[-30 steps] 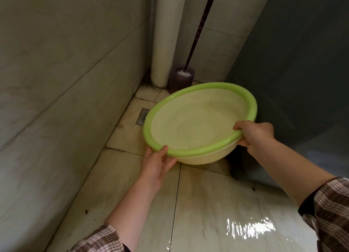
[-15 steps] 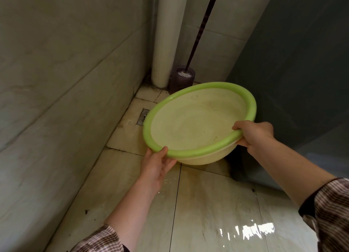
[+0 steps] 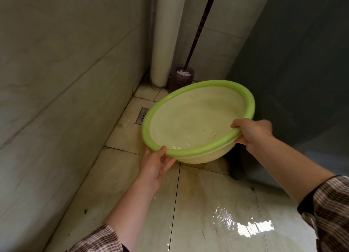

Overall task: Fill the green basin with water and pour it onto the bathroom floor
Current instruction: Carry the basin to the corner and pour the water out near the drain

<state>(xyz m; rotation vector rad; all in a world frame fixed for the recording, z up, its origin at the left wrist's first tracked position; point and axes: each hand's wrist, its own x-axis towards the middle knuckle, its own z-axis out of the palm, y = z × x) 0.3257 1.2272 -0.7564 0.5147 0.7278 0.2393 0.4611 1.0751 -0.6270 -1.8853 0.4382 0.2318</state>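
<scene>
A round green basin (image 3: pixel 196 119) with a bright green rim and pale inside is held above the tiled bathroom floor (image 3: pixel 207 204), tilted with its near-left edge lowest. A thin layer of water glints at the low side inside it. My left hand (image 3: pixel 156 164) grips the near-left rim. My right hand (image 3: pixel 252 131) grips the right rim. The floor under and in front of the basin is wet and shiny.
A floor drain (image 3: pixel 142 116) lies by the left wall, partly hidden by the basin. A toilet brush in a dark holder (image 3: pixel 182 76) stands in the far corner next to a white pipe (image 3: pixel 166 34). A grey partition (image 3: pixel 302 72) closes the right side.
The basin has tipped slightly further toward its near-left edge. The wet sheen on the floor has spread toward the drain and under my left hand.
</scene>
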